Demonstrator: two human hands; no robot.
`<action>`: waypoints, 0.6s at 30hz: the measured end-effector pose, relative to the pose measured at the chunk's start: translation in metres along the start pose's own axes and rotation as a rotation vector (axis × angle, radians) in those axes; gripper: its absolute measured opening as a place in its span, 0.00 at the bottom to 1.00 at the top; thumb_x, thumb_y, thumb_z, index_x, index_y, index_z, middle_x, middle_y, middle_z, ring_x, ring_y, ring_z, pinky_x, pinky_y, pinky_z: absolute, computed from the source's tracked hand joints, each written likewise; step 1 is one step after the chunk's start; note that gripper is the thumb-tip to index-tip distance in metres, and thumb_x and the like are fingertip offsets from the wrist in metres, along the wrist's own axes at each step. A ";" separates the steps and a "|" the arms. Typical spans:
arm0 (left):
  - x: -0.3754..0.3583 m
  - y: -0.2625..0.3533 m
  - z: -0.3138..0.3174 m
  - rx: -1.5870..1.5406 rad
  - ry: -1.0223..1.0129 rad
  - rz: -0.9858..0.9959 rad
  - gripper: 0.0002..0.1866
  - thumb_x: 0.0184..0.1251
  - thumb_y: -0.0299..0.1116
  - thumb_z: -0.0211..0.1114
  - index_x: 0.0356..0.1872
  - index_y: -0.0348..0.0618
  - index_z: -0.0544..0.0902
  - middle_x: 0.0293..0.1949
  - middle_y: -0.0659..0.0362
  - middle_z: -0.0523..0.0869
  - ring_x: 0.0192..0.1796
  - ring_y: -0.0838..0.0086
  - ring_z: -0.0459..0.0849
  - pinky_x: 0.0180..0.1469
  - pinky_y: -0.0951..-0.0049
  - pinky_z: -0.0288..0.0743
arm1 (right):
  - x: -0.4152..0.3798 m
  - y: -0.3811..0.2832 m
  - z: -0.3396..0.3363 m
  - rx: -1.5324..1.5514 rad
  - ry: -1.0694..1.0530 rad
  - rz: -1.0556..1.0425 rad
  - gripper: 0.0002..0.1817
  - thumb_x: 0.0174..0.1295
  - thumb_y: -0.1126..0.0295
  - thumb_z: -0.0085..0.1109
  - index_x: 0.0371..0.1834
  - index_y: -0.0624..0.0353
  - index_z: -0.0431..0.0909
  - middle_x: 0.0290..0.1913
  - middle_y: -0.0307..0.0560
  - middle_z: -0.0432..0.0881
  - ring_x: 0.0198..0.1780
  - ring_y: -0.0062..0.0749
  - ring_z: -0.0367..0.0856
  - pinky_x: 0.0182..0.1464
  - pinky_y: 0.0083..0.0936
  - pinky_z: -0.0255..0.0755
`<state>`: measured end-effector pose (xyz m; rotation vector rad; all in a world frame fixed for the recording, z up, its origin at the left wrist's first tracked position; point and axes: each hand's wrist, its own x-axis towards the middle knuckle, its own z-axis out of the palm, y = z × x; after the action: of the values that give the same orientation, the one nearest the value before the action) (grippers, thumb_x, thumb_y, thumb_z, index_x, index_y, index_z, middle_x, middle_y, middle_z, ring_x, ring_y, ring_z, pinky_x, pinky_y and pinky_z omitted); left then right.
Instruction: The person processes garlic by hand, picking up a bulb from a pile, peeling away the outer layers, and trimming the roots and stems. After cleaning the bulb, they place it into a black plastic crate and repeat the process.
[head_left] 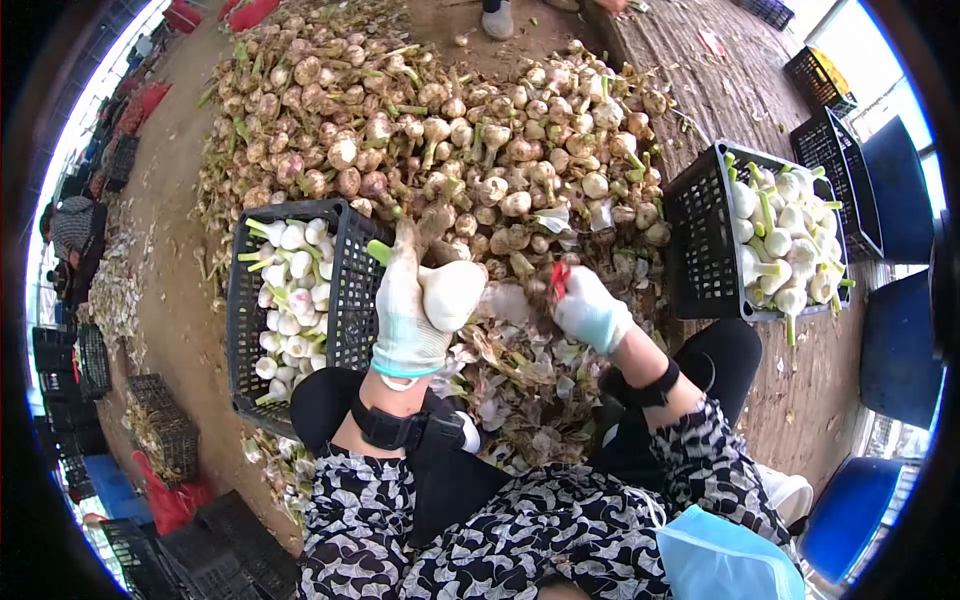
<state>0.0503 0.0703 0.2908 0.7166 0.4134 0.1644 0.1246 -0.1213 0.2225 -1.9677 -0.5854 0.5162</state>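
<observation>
My left hand (408, 315), in a white knit glove with a dirty fingertip area, is closed around a peeled white garlic bulb (453, 296). A cut green stem (379, 251) sticks out on the far side of the fingers. My right hand (592, 312), gloved as well, is closed on a small tool with a red handle (559, 279); its working end is blurred and I cannot make out its kind. Between the hands lies a blurred pale patch. Just beyond them spreads a big heap of unpeeled garlic (400, 140).
A black crate (345, 290) of cleaned garlic stands at my left knee, and another black crate (697, 235) of it at the right. Papery skins (530, 390) cover the ground between my legs. Blue barrels (902, 345) line the far right. A person's shoe (497, 22) shows beyond the heap.
</observation>
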 end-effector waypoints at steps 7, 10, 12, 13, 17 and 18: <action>0.020 -0.019 -0.016 -0.224 0.074 -0.286 0.23 0.70 0.54 0.49 0.45 0.45 0.79 0.35 0.55 0.84 0.30 0.66 0.85 0.32 0.67 0.83 | -0.001 -0.063 0.007 0.193 0.086 -0.428 0.19 0.56 0.65 0.63 0.48 0.61 0.72 0.42 0.57 0.78 0.41 0.46 0.79 0.42 0.35 0.74; 0.006 -0.009 -0.016 0.058 0.104 -0.068 0.25 0.70 0.56 0.49 0.39 0.42 0.80 0.33 0.56 0.84 0.31 0.67 0.85 0.31 0.72 0.83 | -0.016 -0.035 0.040 0.156 0.030 -0.060 0.21 0.58 0.63 0.63 0.50 0.64 0.71 0.39 0.56 0.78 0.37 0.45 0.79 0.40 0.31 0.73; -0.001 -0.005 -0.001 0.264 0.209 0.052 0.25 0.70 0.55 0.50 0.47 0.41 0.76 0.34 0.57 0.83 0.29 0.71 0.84 0.28 0.73 0.81 | -0.011 -0.024 0.062 0.537 0.062 -0.050 0.22 0.59 0.64 0.63 0.52 0.63 0.71 0.38 0.50 0.79 0.34 0.38 0.78 0.38 0.30 0.74; -0.005 -0.010 0.012 0.349 0.230 0.106 0.26 0.71 0.54 0.49 0.55 0.40 0.73 0.33 0.58 0.82 0.28 0.75 0.83 0.27 0.74 0.79 | -0.008 -0.023 0.064 0.796 0.185 -0.183 0.23 0.58 0.64 0.64 0.53 0.63 0.70 0.38 0.46 0.79 0.33 0.33 0.77 0.38 0.29 0.74; -0.002 -0.035 0.019 0.764 -0.086 0.532 0.35 0.66 0.53 0.58 0.63 0.32 0.66 0.55 0.53 0.74 0.49 0.74 0.75 0.51 0.72 0.72 | -0.002 -0.022 0.028 0.579 0.146 0.004 0.16 0.54 0.69 0.65 0.45 0.62 0.75 0.35 0.45 0.81 0.37 0.26 0.78 0.37 0.24 0.73; -0.003 -0.027 0.022 0.865 -0.033 0.548 0.35 0.69 0.53 0.53 0.63 0.30 0.65 0.60 0.50 0.70 0.58 0.67 0.69 0.60 0.67 0.63 | -0.004 -0.040 -0.008 0.613 0.271 -0.054 0.12 0.55 0.69 0.63 0.41 0.62 0.77 0.31 0.45 0.81 0.33 0.27 0.78 0.35 0.25 0.73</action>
<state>0.0569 0.0361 0.2888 1.6796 0.2338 0.5032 0.1183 -0.1129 0.2622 -1.3998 -0.2628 0.3343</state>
